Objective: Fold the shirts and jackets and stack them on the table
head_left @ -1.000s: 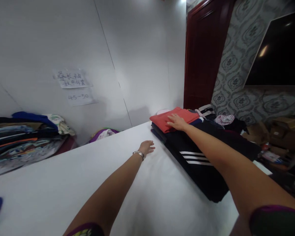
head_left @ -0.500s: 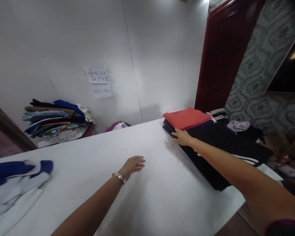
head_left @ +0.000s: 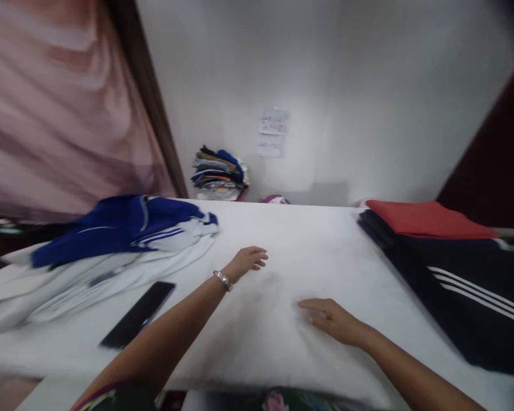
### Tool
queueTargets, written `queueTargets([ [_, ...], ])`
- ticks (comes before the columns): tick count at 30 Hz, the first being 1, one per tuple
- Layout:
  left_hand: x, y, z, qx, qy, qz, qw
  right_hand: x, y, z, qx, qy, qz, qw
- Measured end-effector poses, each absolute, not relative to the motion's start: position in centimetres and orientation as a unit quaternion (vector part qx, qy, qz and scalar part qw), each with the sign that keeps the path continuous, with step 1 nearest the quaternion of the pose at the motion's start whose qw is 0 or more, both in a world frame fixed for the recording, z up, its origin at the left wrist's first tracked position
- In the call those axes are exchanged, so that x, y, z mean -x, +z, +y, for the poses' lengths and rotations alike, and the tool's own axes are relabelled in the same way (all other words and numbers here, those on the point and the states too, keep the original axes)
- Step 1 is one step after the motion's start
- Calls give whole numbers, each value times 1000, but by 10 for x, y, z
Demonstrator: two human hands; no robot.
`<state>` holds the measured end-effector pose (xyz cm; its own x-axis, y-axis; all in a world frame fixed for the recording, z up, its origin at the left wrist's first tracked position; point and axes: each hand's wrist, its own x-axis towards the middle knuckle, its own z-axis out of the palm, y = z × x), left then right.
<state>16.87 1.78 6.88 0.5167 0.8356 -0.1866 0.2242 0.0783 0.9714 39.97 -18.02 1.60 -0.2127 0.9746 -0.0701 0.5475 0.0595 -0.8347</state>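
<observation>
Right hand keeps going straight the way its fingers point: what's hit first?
Probably the left hand, around its wrist and the silver bracelet. Depth is unclear: the right hand might pass under or over it.

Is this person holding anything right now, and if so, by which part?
Nothing is held: the left hand and the right hand are both empty, with loosely open fingers, over the white tabletop.
</observation>
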Motion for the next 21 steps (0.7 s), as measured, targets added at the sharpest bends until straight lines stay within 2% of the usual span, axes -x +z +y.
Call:
queueTargets([
  [5, -79, 69, 38, -597, 326, 476, 557, -358, -14, -152, 541, 382, -690, 292],
  [7, -45, 66, 47, -599, 344, 515, 507, -345, -21, -140, 535, 368, -700, 298],
  [15, 73, 64, 87, -583, 392, 667, 247, -321, -57, -103, 564, 227, -735, 300],
  [19, 107, 65, 110, -613, 347, 709, 31, -320, -76, -97, 579, 143, -747, 293],
  [21, 115, 65, 124, -616, 326, 717, -22, -320, -80, -98, 583, 132, -748, 290],
])
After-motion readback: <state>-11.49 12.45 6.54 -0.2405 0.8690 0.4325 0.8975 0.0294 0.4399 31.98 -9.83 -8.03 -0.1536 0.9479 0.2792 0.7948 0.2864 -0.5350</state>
